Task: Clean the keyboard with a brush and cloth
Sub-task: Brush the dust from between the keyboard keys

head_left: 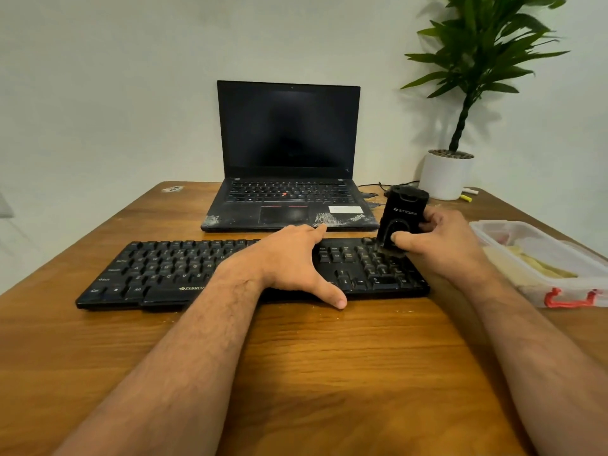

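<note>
Left hand (289, 258) lies flat, fingers spread, pinning the keyboard (158, 271). Right hand (441, 245) grips the brush (399, 222), bristles probably on the numpad beneath; press too hard and a keycap could pop.

One keyboard (250, 271), one laptop (289, 159), one brush (399, 222), one potted plant (460, 93) and one plastic box (543, 261) share one wooden table (296, 373); two hands, left (296, 261) and right (444, 245), are in view.
</note>
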`<state>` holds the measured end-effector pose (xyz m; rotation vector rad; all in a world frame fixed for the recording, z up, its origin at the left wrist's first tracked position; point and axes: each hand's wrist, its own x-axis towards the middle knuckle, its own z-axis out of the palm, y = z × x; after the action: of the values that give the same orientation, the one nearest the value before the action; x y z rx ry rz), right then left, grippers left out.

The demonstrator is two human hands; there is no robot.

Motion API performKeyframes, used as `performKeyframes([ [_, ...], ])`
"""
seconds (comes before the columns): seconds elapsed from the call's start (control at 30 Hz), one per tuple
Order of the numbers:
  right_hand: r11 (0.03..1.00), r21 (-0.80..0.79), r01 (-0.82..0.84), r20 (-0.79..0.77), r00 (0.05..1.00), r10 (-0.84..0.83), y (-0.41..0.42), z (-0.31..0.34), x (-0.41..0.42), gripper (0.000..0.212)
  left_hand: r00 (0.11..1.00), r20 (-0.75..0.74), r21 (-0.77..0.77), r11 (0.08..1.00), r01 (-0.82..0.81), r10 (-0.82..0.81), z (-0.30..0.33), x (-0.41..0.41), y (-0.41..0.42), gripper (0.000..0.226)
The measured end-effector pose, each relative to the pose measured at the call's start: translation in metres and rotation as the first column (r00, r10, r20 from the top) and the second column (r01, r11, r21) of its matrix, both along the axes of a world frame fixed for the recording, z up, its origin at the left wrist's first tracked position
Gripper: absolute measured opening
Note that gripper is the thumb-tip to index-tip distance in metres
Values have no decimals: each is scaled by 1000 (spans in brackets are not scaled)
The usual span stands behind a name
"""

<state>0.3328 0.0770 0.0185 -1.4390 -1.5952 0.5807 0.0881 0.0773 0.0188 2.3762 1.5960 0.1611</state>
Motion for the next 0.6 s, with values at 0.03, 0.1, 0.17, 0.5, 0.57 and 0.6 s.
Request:
performKeyframes([
  [0.03,1000,-9,-30,-10,1000,30,0,0,0,29,1000,-2,1,1000,1,-1,0,0,0,138],
  [0.1,999,-27,-29,9,1000,30,1,-2,-1,29,1000,-5,4,1000,-1,1,0,0,0,138],
  [0.17,1000,-22,14,27,1000,-14,5,-4,-3,26,1000,-10,-3,1000,-3,3,0,0,1,138],
  [0.5,1000,7,-3,-76,997,3,5,-3,0,9,1000,-26,-2,1000,-12,12,1,2,1,139],
  [0.57,1000,6,2,-92,996,-1,5,-2,0,7,999,-28,-1,1000,-17,17,-1,2,1,139],
  [0.6,1000,3,3,-102,995,-3,4,-2,0,7,999,-29,2,1000,-19,19,-1,2,1,139],
])
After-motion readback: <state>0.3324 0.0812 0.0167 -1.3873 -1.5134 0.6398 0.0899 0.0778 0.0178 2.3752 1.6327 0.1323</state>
